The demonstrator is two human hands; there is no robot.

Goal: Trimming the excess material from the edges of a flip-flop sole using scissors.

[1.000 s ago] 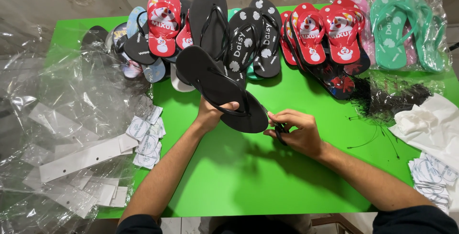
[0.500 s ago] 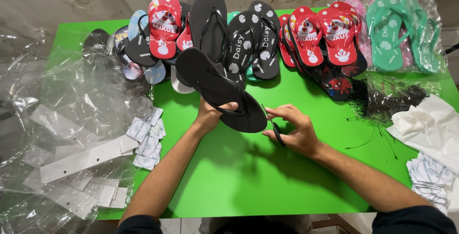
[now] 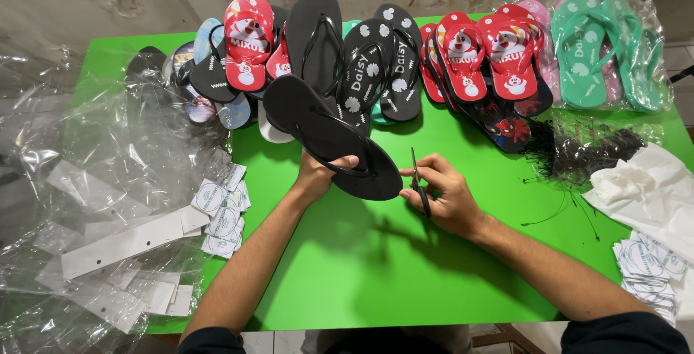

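Note:
My left hand (image 3: 316, 177) grips a plain black flip-flop (image 3: 325, 133) by its heel end, thumb hooked over the strap, holding it tilted just above the green table (image 3: 376, 267). My right hand (image 3: 446, 193) holds a small pair of scissors (image 3: 418, 180) with dark handles; the blades point up and away, a little to the right of the flip-flop's heel edge. Both forearms reach in from the bottom of the view.
Rows of flip-flops line the table's far edge: black ones (image 3: 383, 65), red printed ones (image 3: 481, 57), teal bagged ones (image 3: 603, 47). Clear plastic bags (image 3: 94, 180) and round-printed paper tags (image 3: 220, 206) lie left. Black tag threads (image 3: 585, 151), white cloth (image 3: 647, 191), more tags (image 3: 647, 271) lie right.
My right hand has lifted the scissors upright beside the flip-flop's heel. The left hand has kept its hold on the flip-flop.

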